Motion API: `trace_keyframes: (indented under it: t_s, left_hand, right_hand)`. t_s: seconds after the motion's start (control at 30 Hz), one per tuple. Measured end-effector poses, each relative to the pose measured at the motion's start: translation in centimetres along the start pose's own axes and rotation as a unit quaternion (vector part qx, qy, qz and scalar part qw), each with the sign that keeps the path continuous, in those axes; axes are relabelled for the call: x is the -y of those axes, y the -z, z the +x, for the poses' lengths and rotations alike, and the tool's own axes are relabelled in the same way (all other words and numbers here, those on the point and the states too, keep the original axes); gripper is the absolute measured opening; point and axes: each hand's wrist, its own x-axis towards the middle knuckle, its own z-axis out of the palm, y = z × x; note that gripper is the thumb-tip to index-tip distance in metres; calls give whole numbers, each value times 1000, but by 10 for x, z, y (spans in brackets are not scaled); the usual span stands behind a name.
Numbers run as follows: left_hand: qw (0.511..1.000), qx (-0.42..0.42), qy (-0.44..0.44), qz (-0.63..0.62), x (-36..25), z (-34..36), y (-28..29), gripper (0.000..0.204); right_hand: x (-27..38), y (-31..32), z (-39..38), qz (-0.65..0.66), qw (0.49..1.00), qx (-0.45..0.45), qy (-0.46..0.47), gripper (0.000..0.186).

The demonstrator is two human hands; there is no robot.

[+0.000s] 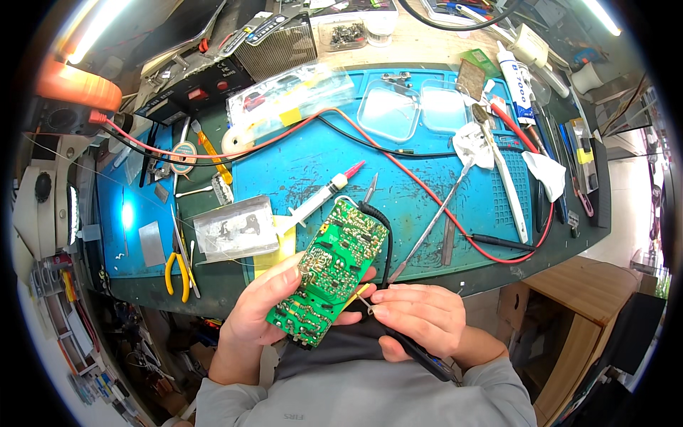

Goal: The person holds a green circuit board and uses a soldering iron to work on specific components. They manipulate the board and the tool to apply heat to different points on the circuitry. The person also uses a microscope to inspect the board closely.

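Note:
My left hand (pixel 267 302) grips a green circuit board (pixel 334 263) along its left edge, fingers reaching beneath it. The board is tilted, with its solder side facing up. Close to the board's lower right edge, my right hand (pixel 423 320) is closed on a black-handled tool (pixel 420 354). A thin metal piece shows in front of its fingertips, beside a narrow yellow piece (pixel 359 294) at the board's edge; whether they touch I cannot tell. A black cord (pixel 389 245) runs from the board's top right corner down toward the right hand. The board's underside is hidden.
On the blue work mat (pixel 320 156) lie a syringe (pixel 316 201), a metal plate (pixel 237 229), yellow-handled pliers (pixel 177 276), red and black test leads, a long metal pick (pixel 434 220) and a white brush (pixel 509 192). Clear plastic trays (pixel 389 110) stand farther back.

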Motion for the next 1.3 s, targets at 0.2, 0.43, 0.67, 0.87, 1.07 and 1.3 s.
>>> trace_keyframes:
  t_s: [0.2, 0.43, 0.67, 0.87, 1.07, 1.3]
  left_hand:
    - [1000, 2, 0, -2, 0, -1, 0, 86]
    - [1000, 7, 2, -1, -1, -1, 1, 86]
    - [1000, 12, 7, -5, -1, -3, 5, 86]
    - [1000, 13, 10, -9, 0, -3, 6, 87]
    - [1000, 9, 7, -9, 0, -4, 5, 86]
    - [1000, 13, 10, -12, -1, -4, 7, 86]
  right_hand:
    - [1, 0, 1, -2, 1000, -1, 2, 32]
    - [1, 0, 1, 0, 1000, -1, 3, 32]
    - [2, -2, 0, -5, 1000, 1, 7, 32]
    - [3, -3, 0, -7, 1000, -2, 6, 33]
    - [3, -4, -1, -8, 1000, -5, 5, 32]
    - [4, -5, -1, -6, 1000, 1, 2, 33]
